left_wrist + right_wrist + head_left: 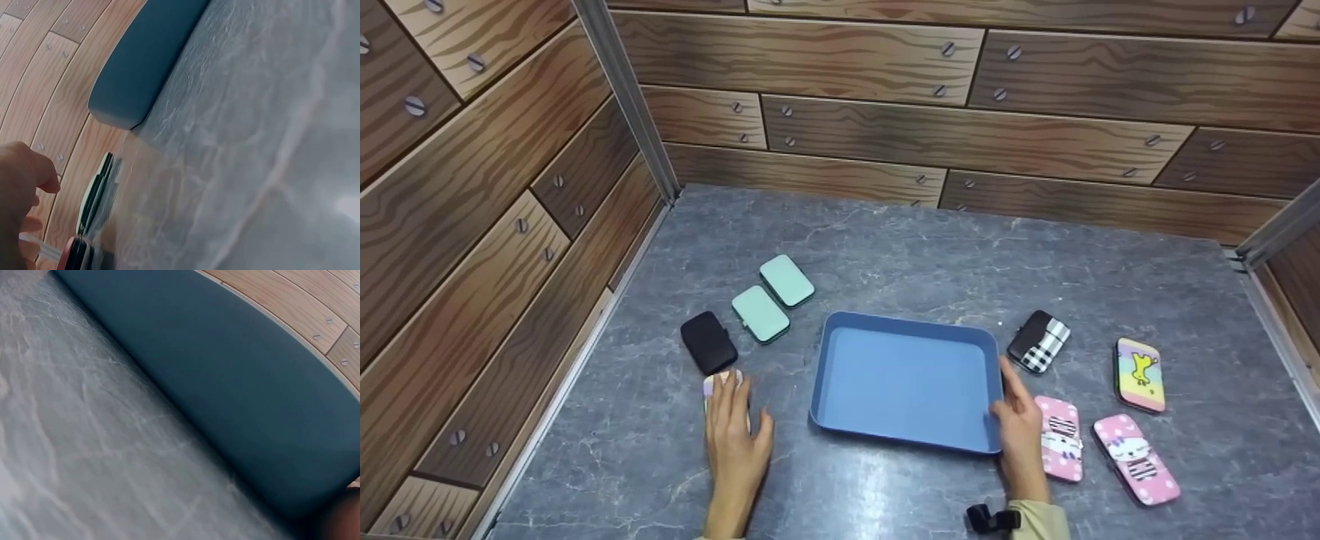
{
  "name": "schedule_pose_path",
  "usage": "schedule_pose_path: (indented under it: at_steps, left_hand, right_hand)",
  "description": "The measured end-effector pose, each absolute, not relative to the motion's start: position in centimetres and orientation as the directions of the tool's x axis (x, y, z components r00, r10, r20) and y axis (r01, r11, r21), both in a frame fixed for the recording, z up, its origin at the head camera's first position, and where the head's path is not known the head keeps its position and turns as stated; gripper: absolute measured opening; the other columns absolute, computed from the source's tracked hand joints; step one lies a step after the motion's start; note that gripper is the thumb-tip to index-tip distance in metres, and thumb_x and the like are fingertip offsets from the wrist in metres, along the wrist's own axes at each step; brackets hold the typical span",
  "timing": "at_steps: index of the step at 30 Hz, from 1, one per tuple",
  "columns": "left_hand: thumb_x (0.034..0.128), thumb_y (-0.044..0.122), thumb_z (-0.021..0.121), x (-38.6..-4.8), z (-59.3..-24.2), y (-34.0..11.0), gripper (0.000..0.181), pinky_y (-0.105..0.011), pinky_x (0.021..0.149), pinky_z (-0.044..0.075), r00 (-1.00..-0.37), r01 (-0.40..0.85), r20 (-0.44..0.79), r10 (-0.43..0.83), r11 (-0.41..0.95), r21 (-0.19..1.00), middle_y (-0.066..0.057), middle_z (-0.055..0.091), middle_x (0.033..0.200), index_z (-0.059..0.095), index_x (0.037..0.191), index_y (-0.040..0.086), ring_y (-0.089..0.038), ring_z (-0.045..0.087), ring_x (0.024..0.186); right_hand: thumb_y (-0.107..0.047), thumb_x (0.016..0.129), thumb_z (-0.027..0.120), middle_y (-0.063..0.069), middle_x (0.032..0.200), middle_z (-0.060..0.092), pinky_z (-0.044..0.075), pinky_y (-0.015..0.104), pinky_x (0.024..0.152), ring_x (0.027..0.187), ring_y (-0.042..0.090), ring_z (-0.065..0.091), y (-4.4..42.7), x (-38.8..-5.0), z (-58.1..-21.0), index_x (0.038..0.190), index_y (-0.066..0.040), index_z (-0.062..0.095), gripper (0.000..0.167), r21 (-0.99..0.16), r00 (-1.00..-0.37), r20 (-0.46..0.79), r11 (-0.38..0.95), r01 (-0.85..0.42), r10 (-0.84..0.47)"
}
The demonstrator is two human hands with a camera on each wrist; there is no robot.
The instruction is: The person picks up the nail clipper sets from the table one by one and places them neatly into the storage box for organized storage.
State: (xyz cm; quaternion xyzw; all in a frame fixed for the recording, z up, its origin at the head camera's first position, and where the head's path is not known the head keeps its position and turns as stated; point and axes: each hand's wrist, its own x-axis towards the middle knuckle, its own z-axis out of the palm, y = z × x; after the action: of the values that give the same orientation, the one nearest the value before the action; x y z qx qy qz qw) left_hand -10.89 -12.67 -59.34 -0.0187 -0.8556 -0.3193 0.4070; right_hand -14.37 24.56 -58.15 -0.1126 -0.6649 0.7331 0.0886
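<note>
In the head view a blue rectangular tray (911,382) lies in the middle of the table. At its right wall, my right hand (1021,435) grips the rim, thumb on the inner side and fingers outside. My left hand (735,439) is stretched over a pastel case (710,385), which its fingers largely cover; the thumb stands apart. Just beyond the fingertips lies a black case (709,343). The left wrist view shows the left hand (19,197) beside case edges (95,194). The tray's outer wall (225,382) fills much of the right wrist view.
Two mint cases (787,280) (761,314) lie left of the tray. To its right are a black-and-white checked case (1039,342), a yellow giraffe case (1140,375) and two pink cases (1061,454) (1136,459). Wood-patterned walls (810,60) enclose the grey table (885,240).
</note>
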Motion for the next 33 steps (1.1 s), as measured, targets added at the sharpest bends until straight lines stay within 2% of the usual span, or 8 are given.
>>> schedule_pose_path:
  at_steps: [7,15,20,24,29,33]
  left_hand:
    - [0.0689,-0.006,0.074,-10.4,-59.6,-12.8,0.052,-0.064,0.103,0.034,-0.713,0.238,0.639,-0.290,0.757,0.609,-0.028,0.056,0.133,0.064,0.120,-0.010,-0.054,0.045,0.126]
    - [0.0673,-0.003,0.073,-9.9,-59.9,-12.6,0.057,-0.070,0.102,0.031,-0.748,0.162,0.587,-0.310,0.772,0.615,-0.029,0.056,0.133,0.063,0.123,-0.008,-0.056,0.043,0.127]
    - [0.0690,-0.001,0.073,-9.7,-59.8,-12.7,0.059,-0.070,0.104,0.028,-0.786,0.118,0.528,-0.321,0.761,0.638,-0.030,0.053,0.136,0.062,0.126,-0.007,-0.055,0.039,0.131]
    - [0.0720,-0.005,0.068,-9.4,-59.8,-12.9,0.055,-0.072,0.103,0.028,-0.787,0.119,0.523,-0.329,0.750,0.651,-0.031,0.053,0.136,0.062,0.126,-0.008,-0.056,0.039,0.131]
    - [0.0736,-0.015,0.064,-9.2,-59.9,-13.3,0.052,-0.070,0.102,0.031,-0.767,0.151,0.551,-0.330,0.741,0.655,-0.034,0.050,0.136,0.061,0.126,-0.010,-0.060,0.039,0.128]
    - [0.0745,-0.018,0.065,-9.2,-59.7,-13.5,0.052,-0.068,0.103,0.032,-0.774,0.148,0.537,-0.336,0.728,0.669,-0.035,0.048,0.138,0.061,0.126,-0.010,-0.060,0.038,0.128]
  right_hand:
    - [0.024,0.078,0.037,0.011,0.159,0.032,0.036,0.016,0.105,0.148,0.020,0.024,24.6,-14.4,-58.0,0.150,0.000,0.038,0.076,-0.996,-0.958,-0.051,-0.091,0.026,0.282]
    - [0.024,0.079,0.036,0.011,0.160,0.029,0.041,0.015,0.099,0.148,0.021,0.023,24.6,-14.3,-58.0,0.151,-0.001,0.037,0.076,-0.995,-0.960,-0.056,-0.100,0.030,0.273]
    - [0.025,0.078,0.036,0.013,0.159,0.029,0.035,0.016,0.107,0.148,0.021,0.022,24.6,-14.4,-58.1,0.150,0.001,0.036,0.077,-0.995,-0.962,-0.043,-0.098,0.018,0.268]
    - [0.025,0.078,0.035,0.015,0.159,0.030,0.028,0.019,0.113,0.148,0.022,0.022,24.6,-14.4,-58.2,0.150,0.003,0.036,0.076,-0.995,-0.964,-0.031,-0.098,0.005,0.262]
    - [0.024,0.078,0.035,0.015,0.159,0.029,0.027,0.022,0.115,0.148,0.023,0.021,24.6,-14.4,-58.2,0.151,0.003,0.035,0.076,-0.995,-0.964,-0.040,-0.104,0.013,0.265]
    - [0.024,0.078,0.035,0.015,0.159,0.029,0.029,0.022,0.114,0.148,0.023,0.022,24.6,-14.4,-58.2,0.151,0.003,0.035,0.076,-0.994,-0.963,-0.043,-0.110,0.014,0.267]
